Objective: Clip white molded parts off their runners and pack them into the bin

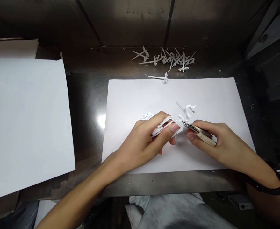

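Note:
My left hand (154, 133) is closed around a white plastic moulded frame (170, 120), held above a white sheet (130, 95). A curly white plastic sprue (189, 111) with a thin spike sticks out past the frame's right end. My right hand (209, 136) grips a pair of side cutters (203, 135) with cream handles. Their metal jaws sit at the joint between the frame and the sprue; I cannot tell whether they are fully closed. More white plastic (147, 116) shows behind my left hand, partly hidden.
Several white sprue offcuts (170, 58) lie heaped behind the sheet, with one offcut (165, 77) across its back edge. At left, a large white board (27, 121) covers part of the metal bench (87, 111). A dark metal wall (135, 22) rises behind.

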Motion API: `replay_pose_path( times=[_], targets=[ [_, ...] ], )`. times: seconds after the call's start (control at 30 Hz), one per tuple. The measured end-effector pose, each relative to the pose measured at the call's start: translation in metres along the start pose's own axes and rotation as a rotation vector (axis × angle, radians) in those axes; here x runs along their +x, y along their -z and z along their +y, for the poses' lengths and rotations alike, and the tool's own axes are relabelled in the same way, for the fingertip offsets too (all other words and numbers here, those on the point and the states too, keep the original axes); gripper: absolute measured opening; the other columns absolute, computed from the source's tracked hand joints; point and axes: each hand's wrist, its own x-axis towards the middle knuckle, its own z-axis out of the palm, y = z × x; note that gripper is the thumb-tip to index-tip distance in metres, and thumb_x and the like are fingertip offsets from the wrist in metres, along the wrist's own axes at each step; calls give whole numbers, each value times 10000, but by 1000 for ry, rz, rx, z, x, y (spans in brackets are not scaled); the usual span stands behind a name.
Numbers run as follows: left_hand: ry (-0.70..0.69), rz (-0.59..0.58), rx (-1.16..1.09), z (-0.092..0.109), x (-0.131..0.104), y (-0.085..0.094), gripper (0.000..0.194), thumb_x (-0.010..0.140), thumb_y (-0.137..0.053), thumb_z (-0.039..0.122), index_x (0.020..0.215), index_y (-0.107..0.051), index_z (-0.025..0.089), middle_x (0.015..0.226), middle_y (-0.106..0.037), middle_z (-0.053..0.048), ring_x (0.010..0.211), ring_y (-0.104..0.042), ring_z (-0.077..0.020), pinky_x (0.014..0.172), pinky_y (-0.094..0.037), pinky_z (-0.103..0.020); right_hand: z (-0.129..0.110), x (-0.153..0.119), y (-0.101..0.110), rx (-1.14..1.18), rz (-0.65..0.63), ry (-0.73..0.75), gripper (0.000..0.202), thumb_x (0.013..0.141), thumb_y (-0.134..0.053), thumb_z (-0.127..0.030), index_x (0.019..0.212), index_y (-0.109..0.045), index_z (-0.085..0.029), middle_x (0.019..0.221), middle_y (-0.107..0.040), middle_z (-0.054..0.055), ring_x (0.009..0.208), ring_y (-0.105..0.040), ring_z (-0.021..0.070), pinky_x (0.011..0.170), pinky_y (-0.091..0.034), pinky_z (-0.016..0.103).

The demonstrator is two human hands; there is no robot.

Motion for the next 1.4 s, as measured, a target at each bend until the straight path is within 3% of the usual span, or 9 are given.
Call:
replay_pose_path(
  times=[0.17,0.5,0.9,1.2,1.4],
  targets=[
    [-45,-17,90,-1,1,3,106,1104,-672,204,1000,-657,194,825,-678,72,599,-575,-55,599,-456,-210,-2,-2,4,69,-110,-45,289,1120,-645,-519,1032,-717,-253,890,-644,-26,838,-534,181,767,-394,338],
    [-59,-40,96,0,2,7,96,1086,-694,213,994,-667,202,857,-712,66,579,-589,-57,522,-415,-217,-3,-2,5,60,-142,-95,271,1103,-677,-522,1047,-720,-260,912,-677,-19,875,-570,207,785,-416,345],
    [37,-66,72,0,2,3,256,1121,-646,403,941,-639,221,772,-736,42,511,-577,-84,476,-394,-231,-5,-5,8,8,-213,-31,333,1093,-661,-539,970,-717,-234,882,-701,29,823,-645,249,641,-488,330],
    [13,-90,117,-1,2,3,207,1115,-649,304,927,-639,219,712,-701,70,533,-536,-78,514,-389,-218,-9,-10,8,-71,-252,-23,348,1123,-609,-534,947,-673,-241,867,-708,12,801,-662,232,614,-474,310],
    [9,-107,142,1,2,5,218,1111,-650,290,905,-642,219,676,-684,72,528,-534,-82,526,-376,-231,-10,-12,8,-104,-267,-1,360,1145,-547,-537,952,-656,-253,997,-760,19,840,-694,230,655,-502,319]
  ],
)
